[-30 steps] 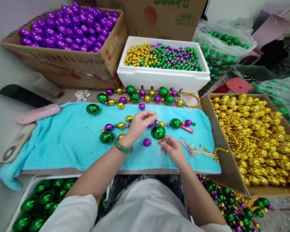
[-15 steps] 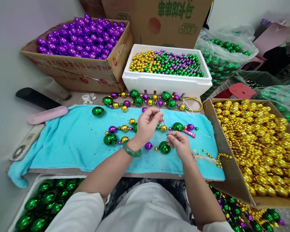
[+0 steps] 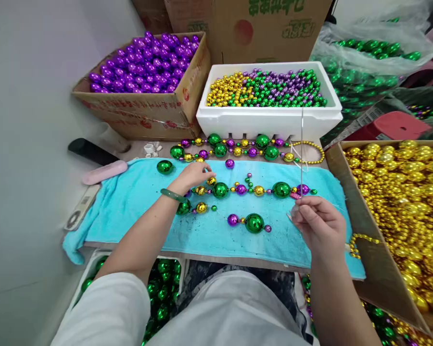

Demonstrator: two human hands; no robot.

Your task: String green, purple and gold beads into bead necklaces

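Note:
My right hand [image 3: 321, 223] pinches a long thin needle [image 3: 302, 149], which points upward above the right part of the towel. My left hand [image 3: 194, 175], with a green bangle on the wrist, hovers over the towel with its fingers partly spread. Just by its fingertips is a loose gold bead [image 3: 211, 180]; a loose purple bead [image 3: 230, 164] lies a little farther right. Below runs a strung row of beads, among them a big green bead [image 3: 220, 190]. Nearer me sits a short stretch with another large green bead [image 3: 254, 223].
A turquoise towel [image 3: 202, 240] covers the tabletop. Behind it lies a finished-looking bead strand [image 3: 220, 150]. Around stand a carton of purple beads [image 3: 137, 108], a white foam box [image 3: 267, 117] of small beads, and a carton of gold beads [image 3: 378, 240].
My hands have parted: the left has moved left toward the loose gold bead, the right has moved right with the needle, now pointing up. The view has shifted too.

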